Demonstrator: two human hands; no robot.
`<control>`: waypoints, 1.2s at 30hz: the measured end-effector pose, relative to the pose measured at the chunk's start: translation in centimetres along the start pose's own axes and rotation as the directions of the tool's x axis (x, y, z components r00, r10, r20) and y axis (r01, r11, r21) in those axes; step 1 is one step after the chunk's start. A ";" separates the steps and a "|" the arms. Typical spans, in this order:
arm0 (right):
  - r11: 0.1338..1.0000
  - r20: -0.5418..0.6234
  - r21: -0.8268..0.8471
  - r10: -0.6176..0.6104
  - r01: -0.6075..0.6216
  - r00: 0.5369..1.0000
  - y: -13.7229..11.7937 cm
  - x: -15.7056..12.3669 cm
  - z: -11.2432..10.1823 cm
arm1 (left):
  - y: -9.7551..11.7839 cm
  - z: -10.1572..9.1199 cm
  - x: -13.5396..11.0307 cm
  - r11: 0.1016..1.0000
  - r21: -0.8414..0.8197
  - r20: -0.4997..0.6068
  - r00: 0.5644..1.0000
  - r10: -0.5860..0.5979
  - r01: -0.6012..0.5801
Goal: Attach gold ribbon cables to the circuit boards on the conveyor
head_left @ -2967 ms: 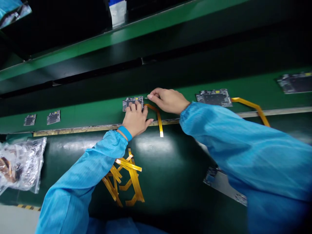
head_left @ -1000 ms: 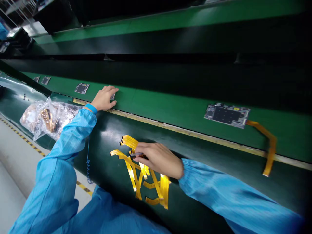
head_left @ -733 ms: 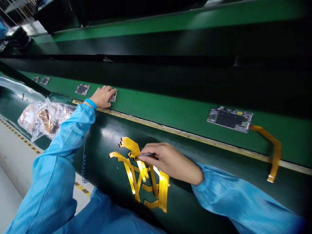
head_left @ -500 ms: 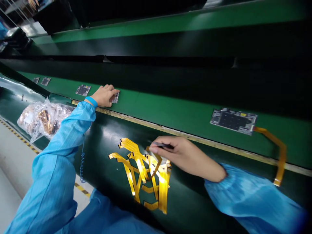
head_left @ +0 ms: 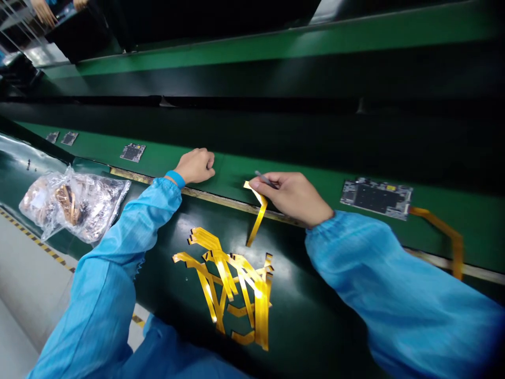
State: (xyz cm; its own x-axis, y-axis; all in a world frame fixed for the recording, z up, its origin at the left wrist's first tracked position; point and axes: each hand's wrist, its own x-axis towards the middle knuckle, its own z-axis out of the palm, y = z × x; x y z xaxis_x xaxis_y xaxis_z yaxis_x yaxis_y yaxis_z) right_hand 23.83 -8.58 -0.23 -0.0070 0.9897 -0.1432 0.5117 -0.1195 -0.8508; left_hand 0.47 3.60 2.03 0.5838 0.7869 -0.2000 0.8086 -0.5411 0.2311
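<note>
My right hand pinches a yellow flat flex cable near its upper end, and a thin grey stick-like tool pokes out between the fingers. The cable's long tail hangs over the near edge of the green belt. My left hand is closed above the belt, fingers curled; whatever is in or under it is hidden. On the right lies a circuit board with an orange flex cable attached. A loose pile of yellow flex cables rests on the dark green worktop in front of me.
Another circuit board lies left of my left hand, with two more boards farther left. A clear plastic bag of parts rests on the left worktop. A co-worker's hand shows at the far upper left.
My right hand has risen from the cable pile to the belt, carrying one flex cable. My left hand has shifted right and curled its fingers; the board under it is out of sight.
</note>
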 end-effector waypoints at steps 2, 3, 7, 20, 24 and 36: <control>0.999 0.017 -0.046 0.009 -0.008 1.000 0.1 0.8 0.1 | 0.6 0.1 0.3 0.999 0.006 0.020 0.999 -0.043 0.043; 0.998 0.028 -0.062 0.011 -0.009 1.000 0.1 1.1 0.2 | 0.8 0.1 0.4 0.998 0.014 0.025 0.998 -0.054 0.054; 0.996 0.028 -0.086 -0.007 0.009 1.000 -0.1 2.1 0.7 | 1.4 0.2 0.7 0.997 0.036 0.020 0.997 -0.068 0.067; 0.995 -0.036 -0.101 0.005 -0.008 0.999 -0.3 4.5 2.4 | 2.2 0.5 0.5 0.999 -0.026 -0.049 0.999 -0.025 0.024; 0.998 -0.004 -0.067 0.019 -0.019 1.000 0.0 5.5 3.3 | 0.8 0.5 -1.2 0.996 -0.049 -0.107 0.991 0.074 -0.080; 0.972 0.005 -0.226 0.074 -0.070 0.997 -0.4 6.7 2.7 | 0.2 3.1 -4.0 0.959 -0.031 -0.115 0.954 0.278 -0.283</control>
State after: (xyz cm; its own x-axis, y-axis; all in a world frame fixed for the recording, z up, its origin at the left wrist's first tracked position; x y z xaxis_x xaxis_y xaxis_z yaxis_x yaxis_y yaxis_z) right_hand 21.24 -2.17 -2.26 0.0263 0.9778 -0.2079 0.6921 -0.1679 -0.7020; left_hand -1.47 -0.53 -0.11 0.7729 0.6344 -0.0167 0.6077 -0.7323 0.3074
